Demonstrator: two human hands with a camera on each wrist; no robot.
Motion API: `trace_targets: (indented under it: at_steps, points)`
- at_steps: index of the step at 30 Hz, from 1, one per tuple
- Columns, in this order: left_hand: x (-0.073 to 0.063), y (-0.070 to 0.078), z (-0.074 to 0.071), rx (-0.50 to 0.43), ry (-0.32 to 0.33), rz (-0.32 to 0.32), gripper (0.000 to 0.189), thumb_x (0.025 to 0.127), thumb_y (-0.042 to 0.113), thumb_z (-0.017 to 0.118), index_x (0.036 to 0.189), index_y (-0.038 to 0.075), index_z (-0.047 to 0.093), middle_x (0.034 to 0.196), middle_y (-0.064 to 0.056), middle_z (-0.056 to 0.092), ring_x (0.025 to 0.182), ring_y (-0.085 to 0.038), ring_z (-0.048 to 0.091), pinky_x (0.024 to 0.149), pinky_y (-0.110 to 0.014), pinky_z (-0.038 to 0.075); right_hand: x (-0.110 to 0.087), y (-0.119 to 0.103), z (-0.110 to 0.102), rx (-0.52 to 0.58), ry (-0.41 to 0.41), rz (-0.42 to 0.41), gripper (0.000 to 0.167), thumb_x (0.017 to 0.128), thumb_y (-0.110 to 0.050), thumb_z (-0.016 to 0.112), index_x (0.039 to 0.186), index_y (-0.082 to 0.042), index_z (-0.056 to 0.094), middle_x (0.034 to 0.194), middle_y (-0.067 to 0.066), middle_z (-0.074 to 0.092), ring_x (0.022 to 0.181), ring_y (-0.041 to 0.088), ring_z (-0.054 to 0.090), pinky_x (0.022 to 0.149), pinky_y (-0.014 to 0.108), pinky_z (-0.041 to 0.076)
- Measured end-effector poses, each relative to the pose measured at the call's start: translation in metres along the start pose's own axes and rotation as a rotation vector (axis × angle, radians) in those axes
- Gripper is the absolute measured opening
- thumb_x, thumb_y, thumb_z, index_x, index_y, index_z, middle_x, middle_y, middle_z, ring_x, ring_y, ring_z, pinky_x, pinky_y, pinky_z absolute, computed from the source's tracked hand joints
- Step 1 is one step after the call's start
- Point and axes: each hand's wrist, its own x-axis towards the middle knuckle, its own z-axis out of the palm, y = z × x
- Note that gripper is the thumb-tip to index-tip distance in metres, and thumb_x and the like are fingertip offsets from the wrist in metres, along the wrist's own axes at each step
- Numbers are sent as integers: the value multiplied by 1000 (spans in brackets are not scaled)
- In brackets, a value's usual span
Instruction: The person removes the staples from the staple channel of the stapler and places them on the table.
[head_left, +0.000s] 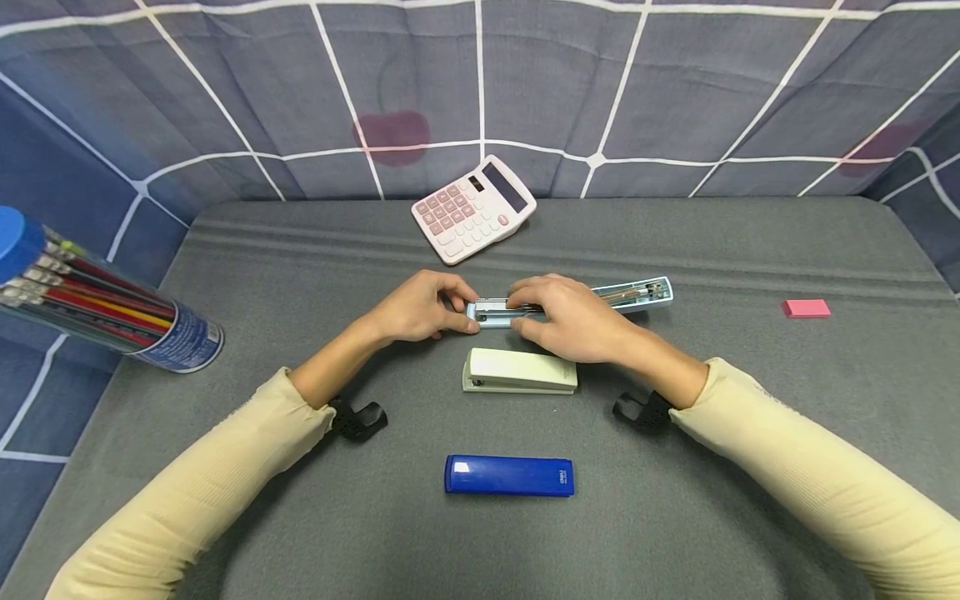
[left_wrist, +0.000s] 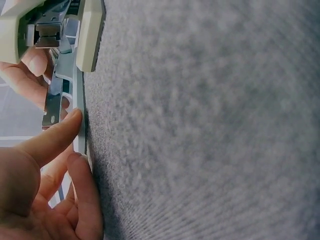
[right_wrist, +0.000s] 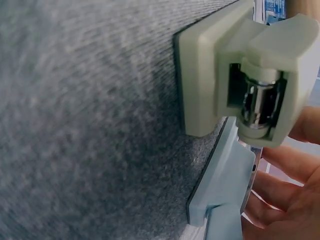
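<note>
Take the clock face as centred on the near stretch of the light-blue stapler (head_left: 492,313) between the two hands, with 12 o'clock away from the person. The stapler lies on the grey table (head_left: 315,275), spread out lengthwise, its upper half (head_left: 633,294) folded back toward 3 o'clock and tipped slightly toward 2, the inside facing up. The left hand (head_left: 420,307) comes in from 9 o'clock and pinches the end of the base, thumb on the near side and fingers on the far side. The right hand (head_left: 573,318), at 3 o'clock, grasps the stapler farther along, its thumb on the 6 o'clock side and curled fingers reaching over from the 12 o'clock side; a metal rail shows between the hands. Just beside the stapler, between 5 and 6 o'clock, sits a cream stapler (head_left: 520,372), and farther out at 6 o'clock lies a dark blue stapler (head_left: 508,476). A white calculator (head_left: 474,208) with pink keys stands near 12 o'clock, in front of the checked cloth (head_left: 555,75). Well apart at 3 o'clock lies a pink block (head_left: 806,308); at 9 o'clock, a clear tub of pencils (head_left: 97,300) has a blue lid.
</note>
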Motion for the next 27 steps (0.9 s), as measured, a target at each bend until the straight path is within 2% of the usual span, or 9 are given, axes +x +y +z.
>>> trace_targets:
  at_steps: [4,11,17,22,27]
  points:
    - [0,-1,0,-3,1,7,31,82,7,81,109,1,69,90,-7,58,67,-16,55,53,-28,52,0,-1,-1,31,-18,35,29,93,-21,65,114,-2,71,133,19,58,127,34,50,108,48,36]
    - [0,0,1,-2,5,2,30,82,7,81,109,1,69,89,-7,57,66,-16,54,52,-27,51,2,0,-2,226,-34,132,27,92,-21,66,111,-3,72,144,20,48,136,34,41,110,50,34]
    - [0,2,1,-4,10,1,30,82,7,81,109,1,69,89,-6,57,66,-16,54,52,-26,51,3,-3,-1,200,3,189,23,93,-18,63,106,-2,74,143,22,49,135,34,43,109,50,34]
    - [0,1,1,4,13,2,30,82,7,81,108,1,69,89,-6,57,66,-16,55,52,-26,51,5,-5,1,214,4,198,20,92,-18,64,100,-3,74,143,24,48,135,34,43,104,48,39]
    - [0,0,1,3,16,1,29,82,7,81,108,1,69,90,-7,58,66,-16,55,52,-26,51,6,-4,2,247,-4,202,19,90,-20,66,97,-4,74,143,24,48,136,34,42,106,49,38]
